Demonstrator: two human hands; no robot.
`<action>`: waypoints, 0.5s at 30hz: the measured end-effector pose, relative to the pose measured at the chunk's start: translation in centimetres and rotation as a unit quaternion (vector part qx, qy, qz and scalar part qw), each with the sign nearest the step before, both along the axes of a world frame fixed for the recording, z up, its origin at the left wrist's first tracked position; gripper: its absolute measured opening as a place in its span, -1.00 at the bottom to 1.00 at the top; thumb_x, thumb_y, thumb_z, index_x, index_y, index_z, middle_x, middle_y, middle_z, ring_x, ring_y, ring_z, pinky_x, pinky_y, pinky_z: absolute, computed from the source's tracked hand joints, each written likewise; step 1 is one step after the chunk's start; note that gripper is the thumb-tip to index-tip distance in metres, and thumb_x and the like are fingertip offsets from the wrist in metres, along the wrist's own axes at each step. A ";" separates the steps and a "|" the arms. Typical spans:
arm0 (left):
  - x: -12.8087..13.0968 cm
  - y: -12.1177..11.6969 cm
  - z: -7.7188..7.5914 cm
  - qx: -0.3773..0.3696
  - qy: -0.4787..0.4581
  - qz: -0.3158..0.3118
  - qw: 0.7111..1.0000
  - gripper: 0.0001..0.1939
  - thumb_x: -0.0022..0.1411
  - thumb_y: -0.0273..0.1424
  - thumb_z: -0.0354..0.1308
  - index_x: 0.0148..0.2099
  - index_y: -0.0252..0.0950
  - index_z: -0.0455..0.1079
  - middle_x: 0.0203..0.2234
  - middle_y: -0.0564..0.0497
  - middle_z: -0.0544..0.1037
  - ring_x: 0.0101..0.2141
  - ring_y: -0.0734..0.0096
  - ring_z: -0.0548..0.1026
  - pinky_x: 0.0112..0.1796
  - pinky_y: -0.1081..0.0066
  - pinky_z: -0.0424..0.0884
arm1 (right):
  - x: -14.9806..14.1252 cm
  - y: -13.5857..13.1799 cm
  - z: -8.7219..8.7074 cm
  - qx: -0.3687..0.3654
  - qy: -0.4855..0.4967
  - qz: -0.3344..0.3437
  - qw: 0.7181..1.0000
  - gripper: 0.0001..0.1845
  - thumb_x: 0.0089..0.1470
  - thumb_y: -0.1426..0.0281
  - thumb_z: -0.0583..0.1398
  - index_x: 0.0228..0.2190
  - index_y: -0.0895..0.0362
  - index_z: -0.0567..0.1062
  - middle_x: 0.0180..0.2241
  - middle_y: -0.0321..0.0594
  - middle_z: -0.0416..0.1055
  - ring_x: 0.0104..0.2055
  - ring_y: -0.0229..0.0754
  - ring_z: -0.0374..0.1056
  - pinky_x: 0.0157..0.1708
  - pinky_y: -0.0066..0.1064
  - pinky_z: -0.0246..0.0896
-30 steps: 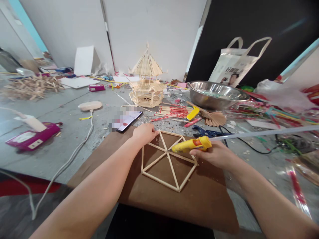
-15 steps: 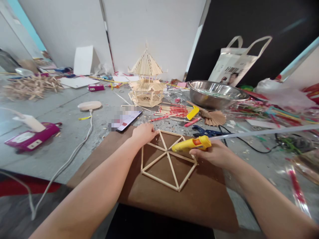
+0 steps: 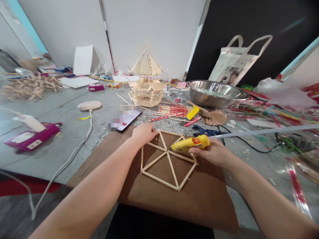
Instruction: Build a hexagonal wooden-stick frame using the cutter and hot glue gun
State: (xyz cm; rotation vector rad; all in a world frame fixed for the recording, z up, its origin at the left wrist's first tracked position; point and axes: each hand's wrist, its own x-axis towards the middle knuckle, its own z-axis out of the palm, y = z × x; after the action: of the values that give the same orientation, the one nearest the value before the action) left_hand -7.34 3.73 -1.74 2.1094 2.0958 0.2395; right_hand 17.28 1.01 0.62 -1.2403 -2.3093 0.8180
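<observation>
- Well, my right grip [image 3: 216,152] holds the glue gun [image 3: 190,143].
- My left grip [image 3: 144,133] touches the stick frame [image 3: 171,166] near the worktop's [image 3: 69,132] front edge; can't tell if pinching.
- A nozzle [image 3: 169,149] bump could skew its hub [image 3: 166,151].

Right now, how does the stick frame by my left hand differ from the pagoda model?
The stick frame lies flat; the pagoda model stands tall.
The stick frame is an open outline with spokes; the pagoda model has tiers and a pointed roof.
Both are built from pale sticks.
</observation>
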 end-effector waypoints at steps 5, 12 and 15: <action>0.0 0.0 0.0 -0.001 0.000 -0.002 1.000 -0.65 0.03 -0.08 -0.09 -0.36 -0.19 0.38 -0.36 -0.01 0.49 -0.29 0.27 0.42 -0.34 0.39 0.33 | -0.1 -0.3 0.0 -0.013 0.013 -0.007 1.000 -0.69 -0.18 0.17 0.17 -0.40 0.11 0.50 -0.52 -0.29 0.43 -0.49 -0.18 0.32 -0.53 -0.43 0.18; 0.0 0.0 0.1 -0.005 -0.002 0.003 1.000 -0.64 0.02 -0.08 -0.09 -0.35 -0.19 0.39 -0.35 -0.01 0.49 -0.29 0.28 0.42 -0.34 0.41 0.32 | 0.1 -0.1 0.0 -0.007 0.016 -0.010 1.000 -0.69 -0.18 0.18 0.17 -0.40 0.11 0.50 -0.50 -0.29 0.44 -0.48 -0.20 0.31 -0.51 -0.43 0.18; 0.0 0.0 0.0 -0.006 0.000 -0.002 1.000 -0.64 0.03 -0.08 -0.10 -0.35 -0.20 0.38 -0.35 -0.02 0.49 -0.30 0.27 0.42 -0.34 0.39 0.32 | 0.1 -0.1 0.2 -0.004 0.016 -0.012 1.000 -0.70 -0.19 0.18 0.17 -0.41 0.10 0.50 -0.48 -0.29 0.44 -0.46 -0.19 0.31 -0.47 -0.41 0.19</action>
State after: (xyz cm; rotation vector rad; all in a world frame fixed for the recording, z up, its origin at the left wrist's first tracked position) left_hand -7.35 3.77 -1.72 2.1075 2.0866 0.2249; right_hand 17.35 0.93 0.82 -1.2463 -2.2649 0.8333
